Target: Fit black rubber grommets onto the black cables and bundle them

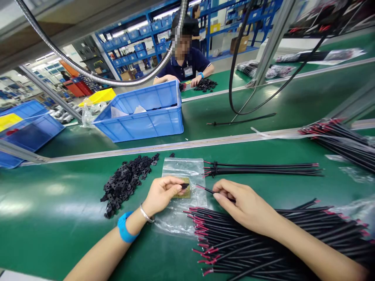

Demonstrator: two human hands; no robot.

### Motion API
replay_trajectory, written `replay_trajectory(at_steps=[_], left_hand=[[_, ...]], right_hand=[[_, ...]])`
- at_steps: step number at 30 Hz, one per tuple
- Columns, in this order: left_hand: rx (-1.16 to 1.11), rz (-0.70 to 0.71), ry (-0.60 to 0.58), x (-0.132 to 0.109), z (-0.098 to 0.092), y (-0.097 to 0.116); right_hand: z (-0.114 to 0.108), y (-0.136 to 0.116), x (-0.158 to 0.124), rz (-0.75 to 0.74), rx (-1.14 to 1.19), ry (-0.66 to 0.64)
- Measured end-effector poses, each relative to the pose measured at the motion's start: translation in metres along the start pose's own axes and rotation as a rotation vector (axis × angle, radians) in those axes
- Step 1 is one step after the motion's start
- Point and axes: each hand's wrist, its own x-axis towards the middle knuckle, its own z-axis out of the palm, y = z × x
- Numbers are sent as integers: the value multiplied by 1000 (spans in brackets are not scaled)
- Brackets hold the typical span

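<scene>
Between the thumb and fingers of my left hand (164, 192) is a small black plastic part (184, 186), held over a brownish square pad (184, 193) on a clear plastic bag (183, 167). My right hand (241, 203) pinches a black cable (208, 190) near its end, with the thin red stripped wires pointing left toward that part. Cable and part are apart. Below my right hand lies a big pile of black cables (252, 238) with red wire ends. A few cables (263, 169) with black parts on them lie behind it.
A heap of small black parts (129, 179) lies left of the bag. Past a metal rail (146, 148) stands a blue bin (146, 125). A black cord loop (231, 89) and a metal hose (117, 82) hang overhead. A co-worker (187, 58) sits opposite. Bundled cables (345, 142) lie at right.
</scene>
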Motion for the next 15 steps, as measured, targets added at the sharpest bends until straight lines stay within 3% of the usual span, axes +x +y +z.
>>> replay_trajectory(at_steps=[3,6,11,13,15], left_hand=[[552,408,31,0,1,-4],[890,604,-26,0,3,-4],[961,542,-126,0,8,4],[812,453,-89,-2,11,8],[500,259,-37,-4,16,11]], right_hand=[[1,1,0,-4,-8,5],[2,2,0,-6,-11,10],[4,2,-2,-36,-10,28],[4,2,-4,-73,-7,54],[5,1,-6,-126,-9,103]])
